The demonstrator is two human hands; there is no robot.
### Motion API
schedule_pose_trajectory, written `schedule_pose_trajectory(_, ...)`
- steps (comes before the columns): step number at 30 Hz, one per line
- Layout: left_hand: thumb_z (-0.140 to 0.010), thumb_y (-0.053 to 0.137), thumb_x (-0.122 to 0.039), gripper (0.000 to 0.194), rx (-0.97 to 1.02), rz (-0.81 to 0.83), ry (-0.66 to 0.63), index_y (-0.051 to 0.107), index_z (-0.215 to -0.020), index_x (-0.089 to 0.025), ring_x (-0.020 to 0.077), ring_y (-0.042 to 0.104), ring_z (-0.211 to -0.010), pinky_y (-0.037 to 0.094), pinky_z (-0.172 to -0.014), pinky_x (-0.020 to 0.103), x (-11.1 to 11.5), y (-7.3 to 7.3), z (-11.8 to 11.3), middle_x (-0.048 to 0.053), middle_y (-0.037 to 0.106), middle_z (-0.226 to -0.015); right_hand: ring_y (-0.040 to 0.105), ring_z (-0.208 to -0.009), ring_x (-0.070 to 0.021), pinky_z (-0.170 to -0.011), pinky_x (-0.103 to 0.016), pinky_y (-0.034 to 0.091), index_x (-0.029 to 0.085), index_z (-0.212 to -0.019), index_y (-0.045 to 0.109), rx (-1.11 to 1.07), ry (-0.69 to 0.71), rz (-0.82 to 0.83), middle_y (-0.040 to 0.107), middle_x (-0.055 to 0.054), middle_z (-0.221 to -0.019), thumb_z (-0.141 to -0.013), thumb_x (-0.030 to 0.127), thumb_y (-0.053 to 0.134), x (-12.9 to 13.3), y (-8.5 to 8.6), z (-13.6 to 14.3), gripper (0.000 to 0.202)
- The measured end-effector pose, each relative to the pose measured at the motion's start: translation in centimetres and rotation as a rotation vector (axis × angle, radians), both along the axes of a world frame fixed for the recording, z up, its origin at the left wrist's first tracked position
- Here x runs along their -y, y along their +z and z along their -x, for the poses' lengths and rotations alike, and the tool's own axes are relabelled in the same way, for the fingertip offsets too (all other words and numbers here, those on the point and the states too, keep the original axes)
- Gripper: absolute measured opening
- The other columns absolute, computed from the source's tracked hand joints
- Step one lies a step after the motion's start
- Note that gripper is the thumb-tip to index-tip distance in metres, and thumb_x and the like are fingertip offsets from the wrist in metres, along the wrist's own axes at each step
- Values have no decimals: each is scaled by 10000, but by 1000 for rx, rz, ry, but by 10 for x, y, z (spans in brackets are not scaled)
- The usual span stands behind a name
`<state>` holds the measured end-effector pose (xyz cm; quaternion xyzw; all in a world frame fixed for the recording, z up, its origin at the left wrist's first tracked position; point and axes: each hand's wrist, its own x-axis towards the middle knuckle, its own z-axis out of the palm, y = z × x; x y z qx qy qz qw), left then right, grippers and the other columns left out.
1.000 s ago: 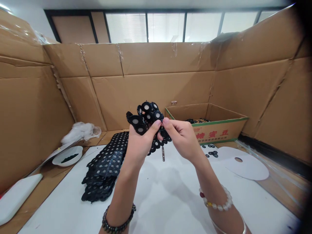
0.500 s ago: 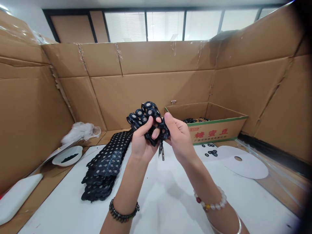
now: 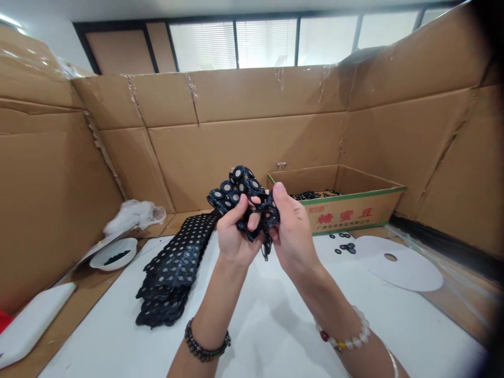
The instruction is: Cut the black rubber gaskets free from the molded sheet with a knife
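Observation:
My left hand (image 3: 239, 236) is closed on a crumpled black sheet of joined round pieces (image 3: 225, 193) with pale centres. My right hand (image 3: 293, 226) pinches the right part of the same sheet, its thumb up on top. Between the two hands the sheet is bent and bunched. A small metal tool (image 3: 266, 251) pokes out below, beside my right palm; most of it is hidden, so its kind is unclear. To the left of my left forearm lies a stack of similar black dotted sheets (image 3: 175, 262), layered unevenly on the white table top (image 3: 260, 325).
An open cardboard box (image 3: 354, 210) at the right back holds loose black rings. Several black rings (image 3: 347, 248) lie before it, beside a white disc (image 3: 397, 265) with a hole. At left are a white bowl (image 3: 126, 261), a plastic bag (image 3: 136, 218) and a white slab (image 3: 37, 320). Cardboard walls (image 3: 244, 142) surround the table.
The sheet has been bent further between my hands, and my right hand has turned slightly. The metal tool shows less below the sheet than before. The whole view has shifted a little.

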<state>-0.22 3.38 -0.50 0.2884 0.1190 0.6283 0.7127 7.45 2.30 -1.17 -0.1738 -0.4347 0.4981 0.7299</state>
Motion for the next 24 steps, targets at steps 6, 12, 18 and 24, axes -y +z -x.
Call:
schedule_pose_trajectory(6, -978, 292, -126, 563, -9, -64, -4, 665, -557, -146, 96, 581, -411, 528, -518, 143, -1, -6, 3, 1, 467, -313, 276, -387, -43, -373, -188, 239, 191, -564, 473, -30, 40, -30, 354, 80, -441, -869, 506, 577, 8, 1, 2, 450)
schedule_pose_trajectory(12, -978, 302, -130, 558, -1, -62, 15, 644, -538, -157, 72, 505, -349, 508, -512, 120, 0, -6, 2, -17, 414, -298, 320, -412, -59, -395, -209, 283, 204, -554, 420, -44, 58, -27, 418, 57, -481, -868, 505, 579, 12, 2, 1, 463)
schedule_pose_trajectory(18, -945, 469, -301, 479, -68, -61, 16, 591, -496, -185, 110, 490, -326, 487, -429, 181, 10, 1, 5, -38, 315, -288, 306, -398, -60, -355, -193, 265, 204, -619, 557, 91, 183, -96, 427, 54, -479, -891, 514, 546, 16, 7, -6, 412)
schedule_pose_trajectory(24, -890, 540, -338, 436, -105, -91, 51, 595, -478, -206, 139, 474, -313, 563, -526, 300, 13, 1, 7, -58, 221, -278, 261, -365, -41, -313, -193, 186, 204, -620, 555, 124, 234, -157, 355, 74, -465, -910, 493, 542, 19, 6, -12, 410)
